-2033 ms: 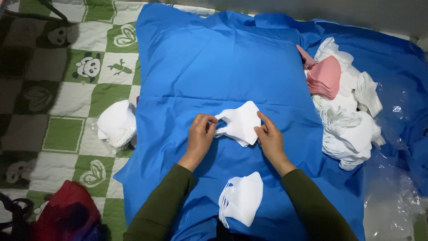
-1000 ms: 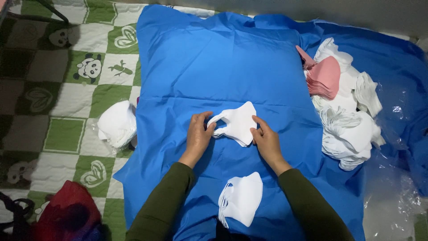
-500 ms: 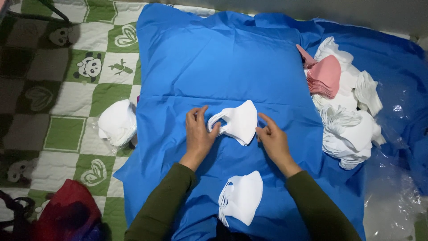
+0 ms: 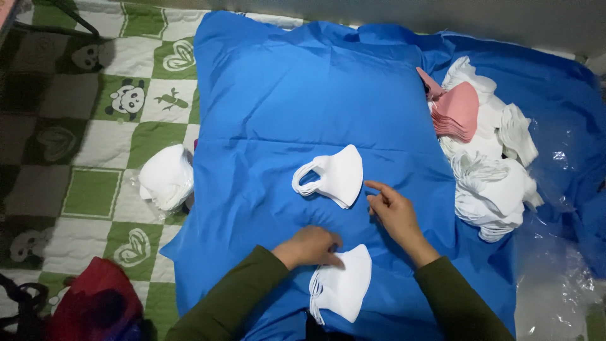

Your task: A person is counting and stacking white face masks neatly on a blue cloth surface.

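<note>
Blue cloth (image 4: 303, 107): spread over the panda-patterned quilt (image 4: 95, 126), carrying all masks.
Loose mask heap (image 4: 492, 170): white with pink ones, at 3 o'clock.
Folded white mask (image 4: 331, 177): centre of cloth; both hands were on it half a second ago, now released, lying alone.
Near mask stack (image 4: 344, 284): at 6 o'clock.
Left hand (image 4: 309, 246): moved down to the stack's top edge, fingers curled on it, grip not clamped.
Right hand (image 4: 394, 211): drawn back just right of the folded mask, fingers apart, forefinger pointing toward it, holding nothing.
</note>
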